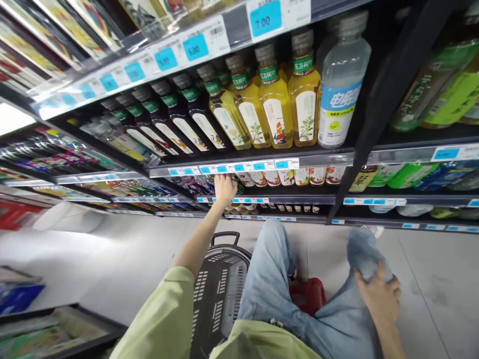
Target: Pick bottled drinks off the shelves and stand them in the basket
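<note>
Fingers (224,179) of the left hand (225,192) are bent into the lower shelf, tips hidden, can't tell if clamped or only touching. Left to right: floor (116,249) spreads beside the basket (200,285), which sits below the left forearm, handle toward the shelf. Knuckles are tight under the upper price rail (247,167), wrist in front of the lower shelf edge (303,200), so the way in is a narrow slot. Dark green bottle (239,186) is just right of the fingers. Red-and-white labelled bottles (288,177) line up further right, set back, strip of dark shelf between them and the edge. Black post (377,109) bounds that bay. Right hand (379,296) rests on the right knee (364,254), fingers apart, well away from the shelf
</note>
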The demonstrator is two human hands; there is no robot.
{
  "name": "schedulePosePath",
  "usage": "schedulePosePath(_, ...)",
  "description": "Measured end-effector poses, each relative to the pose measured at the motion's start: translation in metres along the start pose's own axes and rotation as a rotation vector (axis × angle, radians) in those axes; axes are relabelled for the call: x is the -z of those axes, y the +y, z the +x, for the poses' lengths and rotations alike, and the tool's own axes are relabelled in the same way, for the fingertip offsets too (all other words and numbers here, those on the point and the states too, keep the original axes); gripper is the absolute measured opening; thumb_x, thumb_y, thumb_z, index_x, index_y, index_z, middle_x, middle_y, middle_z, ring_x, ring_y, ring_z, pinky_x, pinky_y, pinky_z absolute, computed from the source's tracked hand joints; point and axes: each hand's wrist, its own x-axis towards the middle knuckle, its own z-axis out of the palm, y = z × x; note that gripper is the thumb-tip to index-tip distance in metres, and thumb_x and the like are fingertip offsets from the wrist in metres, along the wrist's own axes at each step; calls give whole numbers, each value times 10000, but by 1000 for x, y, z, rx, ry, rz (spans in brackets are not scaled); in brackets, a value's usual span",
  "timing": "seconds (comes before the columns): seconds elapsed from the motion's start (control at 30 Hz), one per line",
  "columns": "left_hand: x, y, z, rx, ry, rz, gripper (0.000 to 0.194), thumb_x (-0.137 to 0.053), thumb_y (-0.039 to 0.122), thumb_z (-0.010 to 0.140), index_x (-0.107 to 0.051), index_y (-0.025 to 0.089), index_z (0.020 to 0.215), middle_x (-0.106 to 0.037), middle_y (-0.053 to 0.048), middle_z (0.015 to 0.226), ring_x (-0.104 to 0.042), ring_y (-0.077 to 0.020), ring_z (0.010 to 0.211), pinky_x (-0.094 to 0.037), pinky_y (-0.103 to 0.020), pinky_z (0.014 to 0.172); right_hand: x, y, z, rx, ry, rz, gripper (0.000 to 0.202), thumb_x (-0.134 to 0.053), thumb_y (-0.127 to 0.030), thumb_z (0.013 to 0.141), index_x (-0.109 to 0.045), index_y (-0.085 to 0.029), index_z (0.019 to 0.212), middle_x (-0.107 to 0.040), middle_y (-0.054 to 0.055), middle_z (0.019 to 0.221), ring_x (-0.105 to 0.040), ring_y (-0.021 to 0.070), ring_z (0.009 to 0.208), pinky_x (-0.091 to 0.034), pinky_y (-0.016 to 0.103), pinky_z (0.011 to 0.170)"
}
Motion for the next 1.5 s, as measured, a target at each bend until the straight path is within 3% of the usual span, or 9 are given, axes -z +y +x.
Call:
schedulePosePath(0.13,15,-32,35,70,-197,29,435,-520,240,915,-709,-24,1204,-709,-302,1243,-606,-435,1237,-418,-517,1113,-7,3,1,-2,-4,59,885,-358,-781,928,-275,-264,1641,-421,329,1468,-550,564,1287,-551,671,873)
schedulePosePath(0.27,16,-39,43,54,-201,-20,401,-545,269,931,-740,44,1200,-763,-223,1153,-669,-370,1143,-478,-414,1030,-10,5,4,-47,-56,112,901,-372,-799,895,-264,-314,1646,-401,293,1508,-519,561,1339,-524,698,915)
schedulePosePath(0.67,35,4,-36,-141,-4,-184,147,-620,331,929,-650,187,941,-626,-135,1078,-577,-302,1068,-503,-422,996,-4,3,-3,-22,-62,135,891,-445,-697,917,-288,-207,1646,-430,306,1472,-551,520,1295,-534,641,928)
schedulePosePath(0.97,146,69,-114,-174,168,-540,146,-621,353,870,-558,228,832,-637,-35,889,-616,-195,858,-520,-319,857,4,-10,-26,-13,-35,306,893,-585,-600,840,-403,-123,1573,-343,370,1616,-390,570,1485,-410,764,1075)
schedulePosePath(1.1,189,117,-182,-95,74,-704,135,-640,329,798,-546,233,786,-629,8,757,-588,-161,698,-488,-286,688,7,-60,-99,339,-181,946,978,-746,-557,752,-333,-266,1589,-361,165,1709,-401,425,1537,-420,593,1215)
schedulePosePath(1.17,196,141,-219,-132,12,-784,78,-608,283,793,-550,231,783,-628,19,726,-586,-151,658,-468,-274,647,-3,-87,-139,495,-368,1297,1080,-878,-432,666,-338,-314,1594,-428,126,1674,-524,403,1452,-544,537,1109)
schedulePosePath(1.3,184,171,-269,-453,-44,-786,39,-590,192,758,-580,221,782,-666,-12,748,-635,-174,696,-465,-288,665,-41,-102,-181,411,-493,1694,980,-992,-267,491,-586,-258,1384,-710,126,1316,-735,331,1067,-655,340,663)
schedulePosePath(1.4,171,176,-272,-501,-80,-702,59,-606,166,737,-605,221,758,-684,-30,744,-652,-197,711,-460,-300,671,-57,-87,-181,331,-606,1768,892,-1015,-293,450,-651,-250,1263,-757,116,1195,-731,265,801,-522,252,397)
schedulePosePath(1.5,168,169,-255,-380,-132,-649,58,-617,173,769,-649,220,754,-722,-34,790,-678,-200,755,-477,-291,714,-51,-78,-178,291,-756,1732,826,-999,-297,524,-657,-249,1274,-759,129,1231,-723,243,767,-504,249,389)
